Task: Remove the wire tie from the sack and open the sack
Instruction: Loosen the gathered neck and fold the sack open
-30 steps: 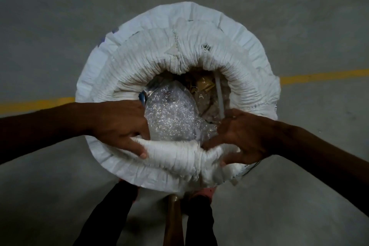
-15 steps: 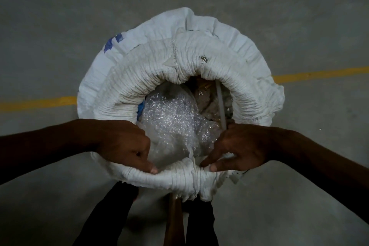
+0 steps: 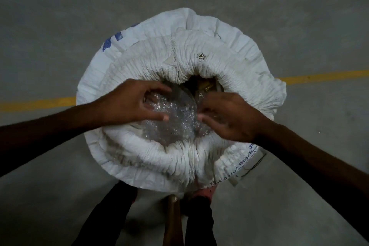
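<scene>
Inside the open sack [image 3: 229, 62], our left hand [image 3: 135, 104] grips the bubble wrap [image 3: 175, 126]. Whether our right hand [image 3: 231, 118] grips it, we cannot tell.

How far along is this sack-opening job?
Looks nearly done: the sack gapes wide, its rim rolled down, and no wire tie shows. In hand: the left hand and right hand are on the clear plastic inside. Left: perhaps nothing but widening the mouth.

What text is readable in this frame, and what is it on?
"mark": printed on the rolled rim of the sack, lower right; neighbouring letters too creased to read.
"A": on a clear packet inside the sack.
Blue marks, upper left of sack: unreadable.
</scene>
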### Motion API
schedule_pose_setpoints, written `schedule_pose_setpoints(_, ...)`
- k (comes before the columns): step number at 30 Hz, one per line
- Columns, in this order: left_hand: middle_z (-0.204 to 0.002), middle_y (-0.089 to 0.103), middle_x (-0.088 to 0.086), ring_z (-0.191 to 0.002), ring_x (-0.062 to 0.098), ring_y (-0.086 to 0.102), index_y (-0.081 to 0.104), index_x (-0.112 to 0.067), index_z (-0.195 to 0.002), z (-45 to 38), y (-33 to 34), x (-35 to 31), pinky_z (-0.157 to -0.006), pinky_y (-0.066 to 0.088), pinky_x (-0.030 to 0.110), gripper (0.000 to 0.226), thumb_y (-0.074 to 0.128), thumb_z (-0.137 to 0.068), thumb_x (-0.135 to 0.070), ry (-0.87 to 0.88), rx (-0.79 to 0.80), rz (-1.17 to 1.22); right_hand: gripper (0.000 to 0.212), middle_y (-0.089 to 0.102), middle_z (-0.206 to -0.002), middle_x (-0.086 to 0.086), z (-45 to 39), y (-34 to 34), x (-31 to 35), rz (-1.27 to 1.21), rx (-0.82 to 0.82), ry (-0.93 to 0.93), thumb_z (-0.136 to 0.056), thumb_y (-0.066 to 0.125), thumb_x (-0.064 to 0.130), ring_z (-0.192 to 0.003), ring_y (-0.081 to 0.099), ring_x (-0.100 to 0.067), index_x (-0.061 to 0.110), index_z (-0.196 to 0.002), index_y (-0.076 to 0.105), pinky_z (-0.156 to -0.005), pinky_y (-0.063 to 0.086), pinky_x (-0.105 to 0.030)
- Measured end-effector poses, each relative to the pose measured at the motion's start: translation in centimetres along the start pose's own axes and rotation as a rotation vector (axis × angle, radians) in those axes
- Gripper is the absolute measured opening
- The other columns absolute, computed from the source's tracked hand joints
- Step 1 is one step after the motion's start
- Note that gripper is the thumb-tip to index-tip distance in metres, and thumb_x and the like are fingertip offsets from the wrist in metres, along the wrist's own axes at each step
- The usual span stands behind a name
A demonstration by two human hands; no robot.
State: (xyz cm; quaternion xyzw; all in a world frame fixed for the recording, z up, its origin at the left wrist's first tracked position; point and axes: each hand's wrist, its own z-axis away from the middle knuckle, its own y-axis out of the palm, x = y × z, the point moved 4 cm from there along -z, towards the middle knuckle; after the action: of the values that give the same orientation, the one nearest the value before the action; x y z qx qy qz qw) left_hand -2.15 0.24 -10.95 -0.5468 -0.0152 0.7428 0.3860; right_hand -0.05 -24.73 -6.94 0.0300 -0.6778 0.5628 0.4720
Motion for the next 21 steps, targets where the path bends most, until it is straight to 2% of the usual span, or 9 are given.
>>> schedule_pose_setpoints(1, -0.123, 0.072, -0.023, -0.104, 0.001, 0.074, 0.065, -0.037, -0.138, -0.7, -0.4, 0.2, -0.095, 0.063, 0.031, 0.09, 0.088, -0.058, -0.071, -0.024, -0.039, 0.079, 0.014, 0.068, -0.091, -0.005, -0.6, 0.0, -0.4, 0.001, -0.062, 0.056, -0.096, 0.066, 0.021, -0.079, 0.062, -0.014, 0.008, -0.099, 0.071, -0.071, 0.051, -0.032)
schedule_pose_setpoints(3, -0.132, 0.069, -0.014, -0.11, -0.003, 0.072, 0.058, -0.028, -0.146, -1.8, -1.1, 0.3, -0.103, 0.059, 0.03, 0.097, 0.094, -0.058, -0.048, -0.049, -0.088, 0.188, 0.025, 0.071, -0.103, -0.008, -1.7, 0.0, -1.5, -0.03, -0.109, 0.181, -0.092, 0.062, 0.019, -0.092, 0.068, -0.02, 0.009, -0.113, 0.07, -0.081, 0.056, -0.037)
schedule_pose_setpoints(5, -0.145, 0.061, -0.009, -0.122, -0.011, 0.061, 0.049, -0.018, -0.154, -2.4, -1.8, 0.3, -0.112, 0.047, 0.017, 0.11, 0.098, -0.059, -0.043, -0.003, -0.149, 0.131, 0.045, 0.07, -0.12, -0.011, -2.4, -0.3, -2.3, 0.001, -0.086, 0.265, -0.087, 0.06, 0.018, -0.11, 0.066, -0.025, 0.013, -0.132, 0.064, -0.095, 0.055, -0.045)
schedule_pose_setpoints(7, -0.156, 0.046, -0.009, -0.137, -0.009, 0.044, 0.04, -0.015, -0.16, -2.5, -2.6, 0.6, -0.115, 0.032, 0.003, 0.118, 0.097, -0.062, -0.044, 0.064, -0.21, -0.012, 0.066, 0.064, -0.138, -0.007, -2.6, -1.3, -2.9, 0.055, -0.072, 0.324, -0.085, 0.062, 0.021, -0.127, 0.059, -0.027, 0.024, -0.149, 0.048, -0.102, 0.052, -0.047)
schedule_pose_setpoints(8, -0.16, 0.042, -0.009, -0.143, -0.006, 0.039, 0.037, -0.015, -0.162, -2.5, -3.1, 0.7, -0.116, 0.028, 0.003, 0.119, 0.095, -0.063, -0.045, 0.096, -0.238, -0.067, 0.075, 0.059, -0.145, -0.006, -2.6, -1.9, -3.2, 0.076, -0.071, 0.349, -0.083, 0.064, 0.025, -0.132, 0.056, -0.028, 0.028, -0.154, 0.039, -0.104, 0.051, -0.047)
schedule_pose_setpoints(11, -0.167, 0.04, -0.003, -0.154, 0.005, 0.036, 0.034, -0.014, -0.165, -2.4, -4.9, 1.4, -0.125, 0.026, 0.015, 0.118, 0.094, -0.069, -0.048, 0.174, -0.277, -0.172, 0.096, 0.042, -0.162, -0.013, -2.5, -3.8, -4.1, 0.155, -0.043, 0.348, -0.081, 0.066, 0.04, -0.146, 0.044, -0.032, 0.024, -0.164, 0.021, -0.116, 0.043, -0.046)
schedule_pose_setpoints(14, -0.169, 0.039, -0.002, -0.155, 0.007, 0.035, 0.031, -0.016, -0.166, -2.2, -6.0, 1.9, -0.124, 0.029, 0.017, 0.117, 0.094, -0.071, -0.042, 0.174, -0.279, -0.207, 0.104, 0.027, -0.171, -0.01, -2.4, -4.8, -5.2, 0.203, -0.01, 0.302, -0.085, 0.064, 0.056, -0.154, 0.032, -0.03, 0.024, -0.167, 0.009, -0.122, 0.032, -0.041)
schedule_pose_setpoints(18, -0.172, 0.035, -0.003, -0.158, 0.009, 0.032, 0.027, -0.018, -0.168, -1.9, -6.4, 2.2, -0.129, 0.031, 0.034, 0.12, 0.094, -0.07, -0.042, 0.171, -0.278, -0.217, 0.106, 0.021, -0.174, -0.005, -2.3, -5.3, -5.6, 0.2, -0.023, 0.28, -0.086, 0.065, 0.059, -0.159, 0.021, -0.022, 0.026, -0.168, 0.005, -0.125, 0.021, -0.031)
schedule_pose_setpoints(21, -0.172, 0.035, -0.002, -0.159, 0.009, 0.031, 0.027, -0.016, -0.167, -2.2, -6.6, 2.2, -0.13, 0.028, 0.033, 0.122, 0.094, -0.069, -0.043, 0.182, -0.297, -0.213, 0.106, 0.02, -0.174, -0.006, -2.2, -5.3, -5.7, 0.214, -0.026, 0.268, -0.087, 0.065, 0.059, -0.159, 0.019, -0.021, 0.025, -0.168, 0.005, -0.124, 0.017, -0.026)
